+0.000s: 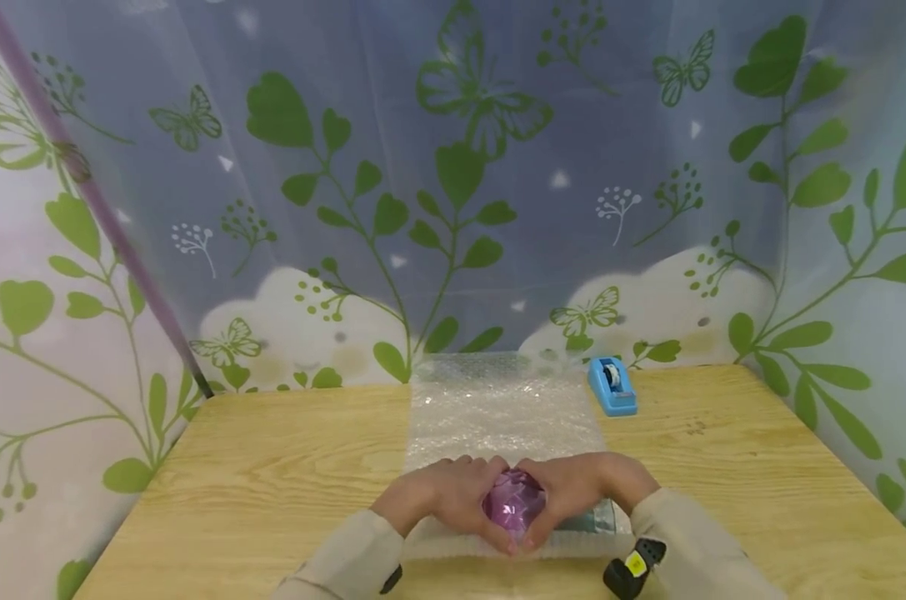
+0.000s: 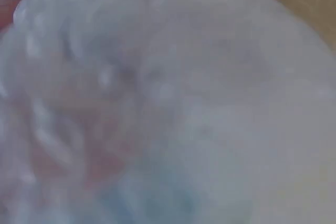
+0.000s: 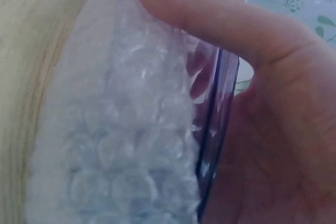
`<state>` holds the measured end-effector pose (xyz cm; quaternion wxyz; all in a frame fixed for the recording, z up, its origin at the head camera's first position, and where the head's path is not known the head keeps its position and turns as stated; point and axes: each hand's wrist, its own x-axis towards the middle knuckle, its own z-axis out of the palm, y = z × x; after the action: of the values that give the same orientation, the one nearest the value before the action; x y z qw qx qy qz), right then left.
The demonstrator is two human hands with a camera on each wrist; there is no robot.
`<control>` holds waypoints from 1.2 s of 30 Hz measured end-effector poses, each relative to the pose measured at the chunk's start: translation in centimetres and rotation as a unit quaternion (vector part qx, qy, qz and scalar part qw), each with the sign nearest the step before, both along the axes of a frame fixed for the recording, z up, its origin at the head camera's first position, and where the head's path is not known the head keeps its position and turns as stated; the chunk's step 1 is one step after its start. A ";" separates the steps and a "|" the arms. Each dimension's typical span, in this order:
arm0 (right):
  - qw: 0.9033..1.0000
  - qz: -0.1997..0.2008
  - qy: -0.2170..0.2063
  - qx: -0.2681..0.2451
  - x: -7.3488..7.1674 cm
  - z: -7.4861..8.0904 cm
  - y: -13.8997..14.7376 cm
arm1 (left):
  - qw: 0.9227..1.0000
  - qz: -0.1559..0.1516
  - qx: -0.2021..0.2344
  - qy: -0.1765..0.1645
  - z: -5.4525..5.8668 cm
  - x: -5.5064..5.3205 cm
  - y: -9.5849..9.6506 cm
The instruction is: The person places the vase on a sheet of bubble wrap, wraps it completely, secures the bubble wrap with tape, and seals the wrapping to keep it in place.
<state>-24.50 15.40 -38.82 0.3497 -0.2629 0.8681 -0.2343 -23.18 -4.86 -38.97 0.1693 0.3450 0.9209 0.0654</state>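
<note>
Between my two hands is a purple see-through faceted piece (image 1: 514,504), whose exact kind I cannot tell. My left hand (image 1: 456,498) curls round its left side and my right hand (image 1: 573,487) round its right, with the thumb tips close together at the near side. A sheet of bubble wrap (image 1: 501,417) lies beneath and stretches away to the back. In the right wrist view, its near part (image 3: 126,145) stands up beside the purple piece (image 3: 218,114), and the thumb (image 3: 220,17) lies over its top edge. Blurred bubble wrap (image 2: 236,66) fills most of the left wrist view.
A blue tape dispenser (image 1: 613,387) stands at the back right, beside the sheet's far end. A flat teal thing (image 1: 591,518) shows by the right hand. The wooden table (image 1: 272,467) ends at a patterned curtain (image 1: 347,208) behind and at both sides.
</note>
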 end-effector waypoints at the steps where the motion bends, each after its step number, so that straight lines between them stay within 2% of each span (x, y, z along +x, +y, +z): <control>1: 1.000 -0.001 -0.002 0.002 -0.2 0.0 0.0 | 0.999 -0.004 -0.021 0.040 0.2 0.2 0.1; 3: 1.000 -0.003 -0.013 0.001 -0.5 -0.1 0.0 | 0.990 -0.013 -0.053 0.130 0.5 0.7 0.2; 5: 1.000 -0.008 -0.022 0.001 -0.8 -0.2 0.1 | 0.975 -0.020 -0.054 0.215 0.7 1.4 0.4; 7: 1.000 -0.013 -0.026 0.005 -1.0 -0.4 0.1 | 0.954 -0.026 -0.036 0.298 0.6 2.3 0.5; 9: 0.999 -0.012 -0.032 0.006 -1.2 -0.6 0.1 | 0.928 -0.027 -0.014 0.373 0.3 3.2 0.6; 11: 0.999 -0.007 -0.033 0.007 -1.3 -0.7 0.1 | 0.903 -0.020 0.002 0.429 -0.2 4.2 0.6; 12: 0.999 -0.006 -0.033 0.008 -1.4 -0.7 0.0 | 0.894 -0.013 0.009 0.447 -0.4 4.8 0.6; 14: 0.999 -0.004 -0.035 0.010 -1.5 -0.7 0.0 | 0.886 0.003 0.013 0.463 -0.9 5.7 0.7; 17: 0.999 -0.002 -0.033 0.015 -1.7 -0.6 0.0 | 0.893 0.021 -0.001 0.449 -1.8 6.8 1.0; 21: 0.999 0.000 -0.043 0.005 -1.9 -0.7 0.1 | 0.904 0.023 -0.016 0.427 -3.3 7.0 1.4; 23: 0.999 0.002 -0.050 -0.006 -2.0 -0.8 0.0 | 0.904 0.018 -0.015 0.428 -3.9 6.9 1.5; 28: 0.998 0.001 -0.061 -0.011 -2.1 -0.8 0.1 | 0.889 0.015 0.017 0.458 -5.0 6.3 1.4; 30: 0.998 0.001 -0.062 -0.013 -2.1 -0.7 0.1 | 0.887 0.013 0.020 0.462 -5.3 5.9 1.3; 31: 0.998 0.001 -0.064 -0.014 -2.1 -0.7 0.1 | 0.888 0.011 0.016 0.459 -5.4 5.8 1.2; 34: 0.998 0.002 -0.062 -0.012 -2.1 -0.7 0.1 | 0.903 0.007 -0.013 0.430 -5.6 5.3 1.0; 36: 0.998 0.004 -0.059 -0.003 -2.2 -0.7 0.1 | 0.908 0.003 -0.026 0.417 -5.7 5.0 1.0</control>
<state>-26.72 15.55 -39.48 0.4003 -0.2534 0.8441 -0.2509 -18.13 -3.85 -44.62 -0.2218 0.3334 0.9099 -0.1082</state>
